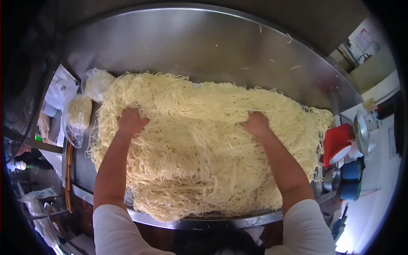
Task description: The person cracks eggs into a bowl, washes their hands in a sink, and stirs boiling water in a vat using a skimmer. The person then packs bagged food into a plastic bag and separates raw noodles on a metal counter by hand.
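A wide, thick heap of pale yellow noodles (191, 140) covers much of the metal worktop. My left hand (132, 122) is sunk into the left part of the heap, its thumb pointing inward. On the right side, my right hand (256, 124) digs in the same way, with its thumb turned towards the middle. Noodles hide most of the fingers of both hands, which grip the strands along a raised fold. Both arms stretch forward over the near part of the heap.
A steel worktop (170, 42) with a raised rim holds a few stray strands. Clear bags (97, 84), one with noodles (79, 111), lie left. Long wooden sticks (68, 176) are at the left edge. A red scale-like object (337, 144) and blue containers (351, 170) stand right.
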Action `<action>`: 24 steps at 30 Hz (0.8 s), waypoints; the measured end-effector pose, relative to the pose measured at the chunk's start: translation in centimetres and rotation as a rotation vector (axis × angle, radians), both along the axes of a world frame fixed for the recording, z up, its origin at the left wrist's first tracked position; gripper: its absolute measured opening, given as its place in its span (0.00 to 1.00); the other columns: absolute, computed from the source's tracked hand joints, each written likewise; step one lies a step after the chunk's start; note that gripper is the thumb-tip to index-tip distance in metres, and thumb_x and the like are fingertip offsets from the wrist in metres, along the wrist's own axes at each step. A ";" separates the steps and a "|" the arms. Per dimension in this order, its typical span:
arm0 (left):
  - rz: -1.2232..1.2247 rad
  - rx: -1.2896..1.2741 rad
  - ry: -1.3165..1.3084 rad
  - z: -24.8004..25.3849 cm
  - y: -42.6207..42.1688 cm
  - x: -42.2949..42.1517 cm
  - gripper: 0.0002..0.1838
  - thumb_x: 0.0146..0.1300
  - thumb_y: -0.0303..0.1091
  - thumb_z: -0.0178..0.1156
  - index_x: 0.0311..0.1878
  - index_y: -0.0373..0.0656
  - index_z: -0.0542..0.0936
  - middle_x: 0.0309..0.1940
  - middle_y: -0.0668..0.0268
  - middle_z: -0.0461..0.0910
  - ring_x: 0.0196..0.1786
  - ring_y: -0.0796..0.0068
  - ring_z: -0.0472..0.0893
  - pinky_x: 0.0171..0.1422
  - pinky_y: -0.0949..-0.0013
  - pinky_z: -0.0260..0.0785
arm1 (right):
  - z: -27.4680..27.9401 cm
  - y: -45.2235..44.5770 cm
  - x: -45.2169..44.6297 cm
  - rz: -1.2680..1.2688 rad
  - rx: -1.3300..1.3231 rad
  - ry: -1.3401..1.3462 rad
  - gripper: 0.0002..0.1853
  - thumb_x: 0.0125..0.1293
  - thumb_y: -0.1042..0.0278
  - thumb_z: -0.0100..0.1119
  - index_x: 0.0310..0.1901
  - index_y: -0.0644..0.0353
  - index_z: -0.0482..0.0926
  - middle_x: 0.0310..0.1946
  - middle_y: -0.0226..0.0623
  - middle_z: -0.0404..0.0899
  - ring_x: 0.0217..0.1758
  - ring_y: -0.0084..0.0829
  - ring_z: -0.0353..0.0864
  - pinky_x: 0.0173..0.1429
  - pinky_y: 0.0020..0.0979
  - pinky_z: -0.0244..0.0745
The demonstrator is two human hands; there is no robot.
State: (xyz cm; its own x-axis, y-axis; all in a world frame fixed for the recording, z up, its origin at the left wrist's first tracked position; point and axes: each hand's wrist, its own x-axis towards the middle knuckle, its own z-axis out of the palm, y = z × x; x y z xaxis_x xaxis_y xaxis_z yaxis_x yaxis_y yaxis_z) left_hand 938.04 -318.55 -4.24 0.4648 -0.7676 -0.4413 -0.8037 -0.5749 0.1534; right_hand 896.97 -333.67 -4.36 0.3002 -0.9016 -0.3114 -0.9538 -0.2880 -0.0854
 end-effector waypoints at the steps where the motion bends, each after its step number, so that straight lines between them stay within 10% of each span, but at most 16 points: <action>1: -0.011 0.000 -0.003 -0.2 0.3 -1.2 0.38 0.59 0.62 0.60 0.63 0.40 0.74 0.66 0.47 0.67 0.70 0.48 0.64 0.72 0.42 0.57 | 1.1 1.2 0.8 -0.022 0.120 0.067 0.35 0.62 0.45 0.59 0.64 0.62 0.72 0.61 0.54 0.74 0.65 0.50 0.73 0.69 0.51 0.64; 4: -0.363 -0.170 -0.147 -1.6 4.4 -6.0 0.44 0.60 0.62 0.59 0.72 0.41 0.64 0.71 0.41 0.57 0.74 0.41 0.56 0.74 0.37 0.47 | 1.4 8.1 0.8 0.198 0.040 0.113 0.46 0.66 0.31 0.48 0.76 0.57 0.53 0.77 0.53 0.46 0.81 0.53 0.43 0.79 0.59 0.34; 11: -0.668 -0.351 0.053 1.9 16.7 -15.5 0.36 0.63 0.61 0.56 0.69 0.51 0.71 0.76 0.45 0.50 0.79 0.42 0.47 0.77 0.31 0.34 | 2.2 15.3 -6.3 0.334 0.065 0.053 0.45 0.66 0.31 0.48 0.78 0.48 0.49 0.78 0.51 0.42 0.82 0.54 0.37 0.78 0.63 0.34; 17: -0.515 -0.125 0.074 1.1 10.5 -11.0 0.24 0.62 0.60 0.58 0.50 0.52 0.85 0.68 0.52 0.68 0.75 0.46 0.59 0.75 0.31 0.41 | 4.2 16.1 -11.4 0.327 0.110 -0.138 0.31 0.65 0.41 0.57 0.64 0.50 0.74 0.69 0.50 0.66 0.73 0.49 0.63 0.71 0.55 0.60; 20: -0.561 -0.386 0.218 3.2 9.3 -13.0 0.18 0.58 0.51 0.65 0.38 0.46 0.86 0.47 0.52 0.83 0.61 0.51 0.76 0.68 0.39 0.59 | 9.6 18.1 -16.0 0.100 0.034 -0.496 0.11 0.65 0.59 0.59 0.34 0.58 0.82 0.34 0.38 0.83 0.40 0.36 0.84 0.45 0.38 0.77; 24: -0.435 -0.559 0.166 10.0 9.4 -23.3 0.13 0.52 0.34 0.70 0.41 0.43 0.82 0.36 0.55 0.83 0.46 0.55 0.81 0.53 0.53 0.72 | 11.4 22.3 -26.4 -0.298 -0.032 -0.811 0.10 0.62 0.63 0.61 0.42 0.57 0.83 0.41 0.40 0.83 0.41 0.38 0.83 0.47 0.39 0.77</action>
